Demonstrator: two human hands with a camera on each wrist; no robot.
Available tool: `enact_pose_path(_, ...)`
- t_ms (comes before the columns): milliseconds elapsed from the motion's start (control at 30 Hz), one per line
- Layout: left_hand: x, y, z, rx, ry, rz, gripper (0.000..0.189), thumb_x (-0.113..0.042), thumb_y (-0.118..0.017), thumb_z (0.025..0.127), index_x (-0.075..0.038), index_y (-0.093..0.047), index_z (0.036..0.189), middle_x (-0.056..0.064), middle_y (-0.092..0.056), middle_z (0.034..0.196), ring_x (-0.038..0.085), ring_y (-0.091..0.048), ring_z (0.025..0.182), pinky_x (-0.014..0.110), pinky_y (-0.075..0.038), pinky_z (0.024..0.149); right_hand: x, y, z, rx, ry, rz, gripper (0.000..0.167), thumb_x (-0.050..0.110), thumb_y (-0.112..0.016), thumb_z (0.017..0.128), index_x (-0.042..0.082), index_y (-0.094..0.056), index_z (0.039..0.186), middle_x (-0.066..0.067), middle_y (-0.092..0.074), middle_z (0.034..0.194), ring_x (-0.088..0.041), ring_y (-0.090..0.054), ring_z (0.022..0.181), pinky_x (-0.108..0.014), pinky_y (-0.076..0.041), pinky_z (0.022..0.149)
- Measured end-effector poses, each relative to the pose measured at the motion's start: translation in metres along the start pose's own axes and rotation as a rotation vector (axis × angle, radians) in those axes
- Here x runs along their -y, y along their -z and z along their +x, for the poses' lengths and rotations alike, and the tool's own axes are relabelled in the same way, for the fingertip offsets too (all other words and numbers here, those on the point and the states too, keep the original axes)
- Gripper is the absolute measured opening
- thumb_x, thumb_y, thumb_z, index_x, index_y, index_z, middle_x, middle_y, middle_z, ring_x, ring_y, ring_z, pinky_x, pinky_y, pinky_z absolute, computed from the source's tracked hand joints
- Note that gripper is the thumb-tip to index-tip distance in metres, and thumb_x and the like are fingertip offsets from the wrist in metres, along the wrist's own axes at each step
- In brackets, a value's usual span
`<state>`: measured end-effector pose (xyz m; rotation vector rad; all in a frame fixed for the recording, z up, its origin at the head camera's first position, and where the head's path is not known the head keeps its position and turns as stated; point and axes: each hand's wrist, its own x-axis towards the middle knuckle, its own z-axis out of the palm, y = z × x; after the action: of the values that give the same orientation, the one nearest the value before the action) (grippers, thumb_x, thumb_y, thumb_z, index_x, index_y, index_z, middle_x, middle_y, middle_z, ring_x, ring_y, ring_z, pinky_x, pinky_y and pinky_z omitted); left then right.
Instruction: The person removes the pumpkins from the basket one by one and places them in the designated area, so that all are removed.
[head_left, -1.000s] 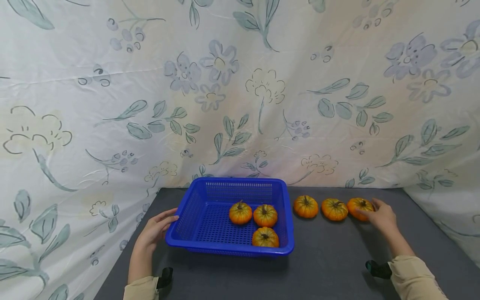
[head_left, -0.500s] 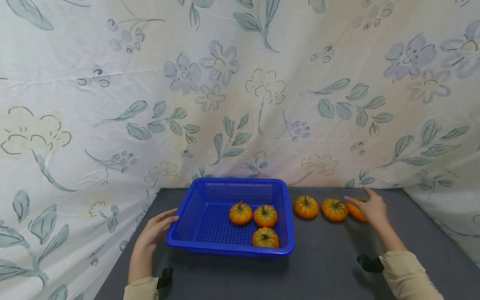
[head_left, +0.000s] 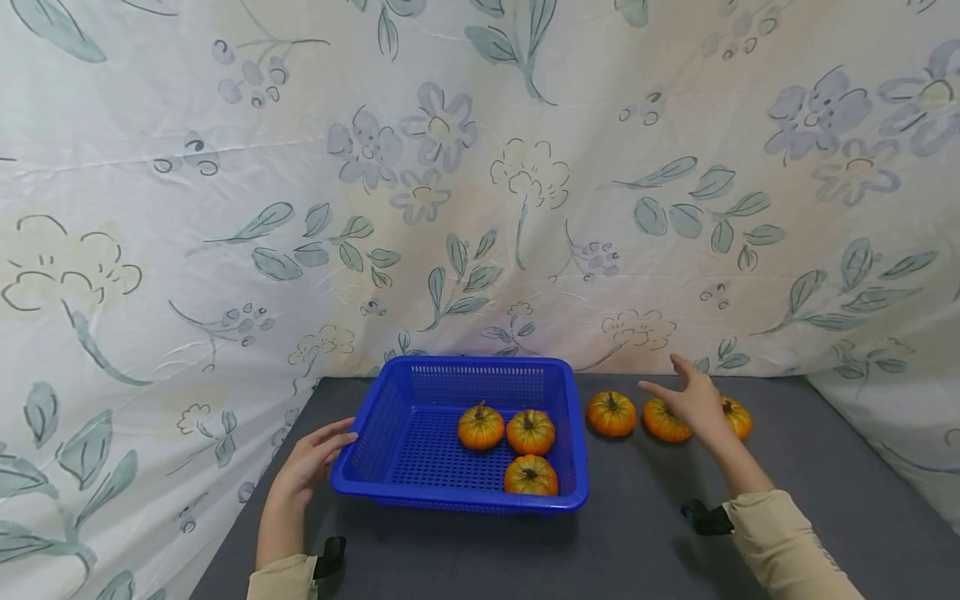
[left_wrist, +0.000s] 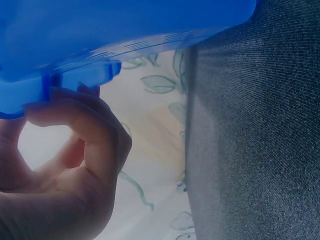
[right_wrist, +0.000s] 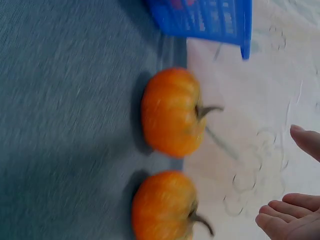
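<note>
A blue plastic basket (head_left: 390,450) stands on the dark table with three small orange pumpkins inside, one of them a pumpkin (head_left: 531,475) near its front right corner. At the basket's left rim my left hand (head_left: 307,458) holds on with curled fingers (left_wrist: 100,130). Three more pumpkins lie in a row to the right of the basket: a left pumpkin (head_left: 611,415), a middle pumpkin (head_left: 663,422) and a right pumpkin (head_left: 738,418). My right hand (head_left: 699,406) hovers over the middle and right ones, thumb and fingers spread, holding nothing. It partly hides both.
A floral cloth (head_left: 450,208) hangs behind the table and down its sides. Dark grey fabric covers the tabletop (head_left: 615,533). A dark band (head_left: 705,518) sits at my right wrist, and another band (head_left: 330,557) at my left.
My right hand has let go of the right pumpkin, lifted and moved left over the row, fingers spreading. That pumpkin stays at the row's right end. My left hand and the basket have not moved.
</note>
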<state>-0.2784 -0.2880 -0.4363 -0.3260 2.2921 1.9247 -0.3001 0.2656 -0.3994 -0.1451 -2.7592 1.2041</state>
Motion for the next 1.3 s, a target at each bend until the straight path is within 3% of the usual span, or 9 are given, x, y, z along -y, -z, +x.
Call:
enact_pose_path(433,-0.001,-0.001,-0.002,-0.003,-0.002,0.005,0.065,-0.028,-0.068,0.091,-0.004,-0.042,0.146,-0.004,-0.068,0.111,0.009,-0.068,0.090,0.031,-0.057,0.077,0.043,-0.021,-0.010,0.136,0.173,0.088,0.090,0.042,-0.068,0.090,-0.005,-0.022,0.152,-0.031,-0.026,0.154,-0.049,-0.029,0.142,-0.059,-0.030,0.112)
enact_pose_path(867,-0.001,0.001,0.000,0.012,-0.002,-0.001,0.065,-0.028,-0.068,0.092,-0.005,-0.041,0.147,-0.007,-0.068,0.109,0.008,-0.068,0.090,0.031,-0.057,0.077,0.077,-0.042,-0.019,0.237,0.307,0.062,0.078,0.032,-0.071,0.090,-0.009,-0.035,0.146,-0.031,-0.037,0.149,-0.048,-0.038,0.137,-0.056,-0.036,0.109)
enact_pose_path(1300,-0.002,0.002,-0.001,0.014,0.000,0.007,0.065,-0.028,-0.068,0.092,-0.004,-0.042,0.147,-0.006,-0.069,0.109,0.008,-0.068,0.089,0.030,-0.057,0.077,0.097,-0.064,-0.034,0.437,0.348,0.047,0.076,0.033,-0.074,0.087,-0.005,-0.042,0.144,-0.026,-0.043,0.148,-0.045,-0.041,0.137,-0.055,-0.038,0.108)
